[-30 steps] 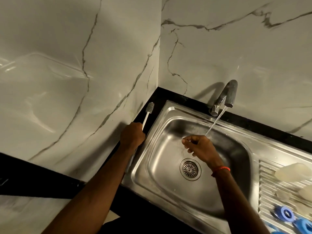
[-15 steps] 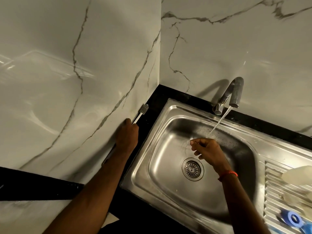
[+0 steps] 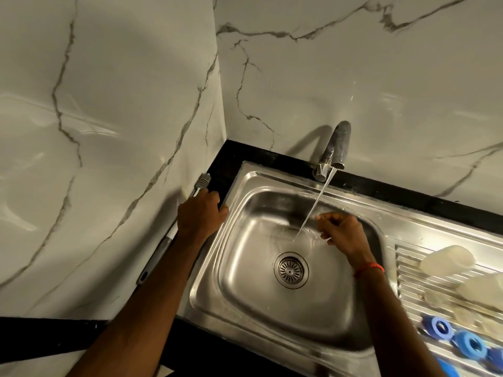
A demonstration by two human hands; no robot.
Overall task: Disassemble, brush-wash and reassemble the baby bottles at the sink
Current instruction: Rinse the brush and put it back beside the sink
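Head view: stainless sink (image 3: 258, 175) set in a black counter (image 3: 234, 156) at the corner of two white, grey-veined walls (image 3: 109, 104). The tap (image 3: 337, 142) runs a stream (image 3: 315, 205) into the basin. The bottle brush (image 3: 158, 258) lies on the counter strip along the left wall, long axis parallel to it, bristle head pointing away toward the corner. The left hand (image 3: 201, 216) covers its shaft, fingers curled; an actual grasp cannot be told. The right hand (image 3: 343, 235) is curled beside the stream, contents indiscernible. Translucent bottles (image 3: 446, 261) and blue rings (image 3: 439, 327) lie on the drainboard (image 3: 408, 257).
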